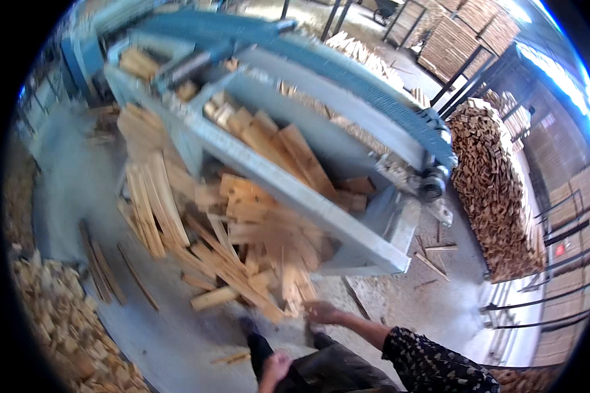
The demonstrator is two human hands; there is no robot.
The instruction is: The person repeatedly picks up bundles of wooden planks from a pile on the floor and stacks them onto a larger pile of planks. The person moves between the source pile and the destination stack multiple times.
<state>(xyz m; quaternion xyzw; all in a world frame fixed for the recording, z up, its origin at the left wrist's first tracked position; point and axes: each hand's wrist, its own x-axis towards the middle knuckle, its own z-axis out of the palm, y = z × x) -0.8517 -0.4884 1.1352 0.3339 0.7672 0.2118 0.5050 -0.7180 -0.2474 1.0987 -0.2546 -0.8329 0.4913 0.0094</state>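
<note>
My right hand [322,312] reaches down to the near edge of a heap of wooden boards and strips [239,265] on the floor. Its fingers close on the lower end of a short pale wooden board [291,288]; blur softens the exact grip. My left hand [279,365] is low beside my leg, fingers curled in, with nothing seen sticking out of it. The heap lies against a long blue-grey metal machine frame [295,193], and more boards [278,150] rest inside that frame.
A blue conveyor belt [347,82] runs along the frame's far side. Chopped wood pieces [65,321] pile up at the left. Thin strips [105,268] lie on the floor beside the heap. A tall wood stack [495,190] stands at the right, with metal racks [557,242] beyond it.
</note>
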